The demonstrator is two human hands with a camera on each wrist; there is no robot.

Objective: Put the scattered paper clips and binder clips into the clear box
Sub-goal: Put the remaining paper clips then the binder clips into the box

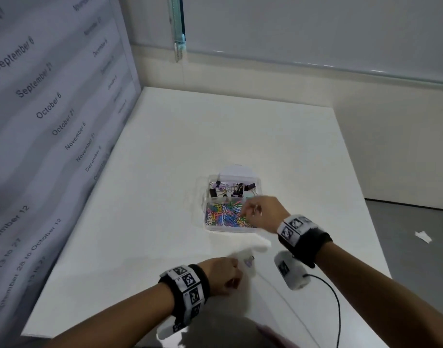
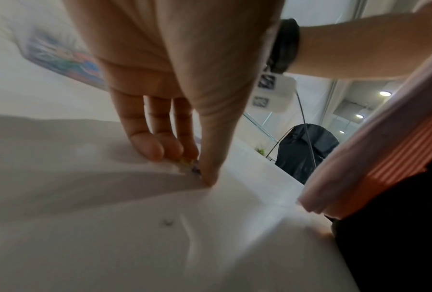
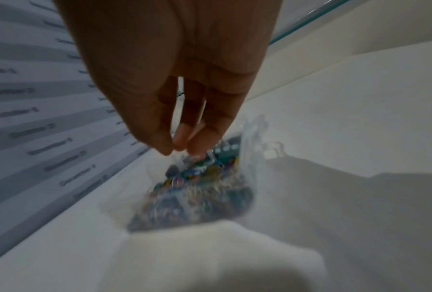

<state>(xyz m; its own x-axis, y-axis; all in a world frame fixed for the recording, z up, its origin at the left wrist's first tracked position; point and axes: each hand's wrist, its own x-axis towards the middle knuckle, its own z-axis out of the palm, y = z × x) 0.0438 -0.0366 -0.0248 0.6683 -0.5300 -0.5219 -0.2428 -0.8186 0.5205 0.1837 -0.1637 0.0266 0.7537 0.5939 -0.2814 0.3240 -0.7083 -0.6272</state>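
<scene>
Meanwhile, the right hand [image 1: 261, 209] hovers over the near compartment of the clear box [image 1: 257, 228], fingertips drawn together; whether they pinch a clip cannot be told. Nearer, the left hand [image 1: 221, 275] pinches a small clip [image 2: 191, 164] against the white table [image 1: 152, 184]. Judging by that flat, low grip, the clip could slip or skid away, and a careless release might drop a clip beside the box.

Black wristbands [image 1: 187, 287] with white checkered tags
</scene>
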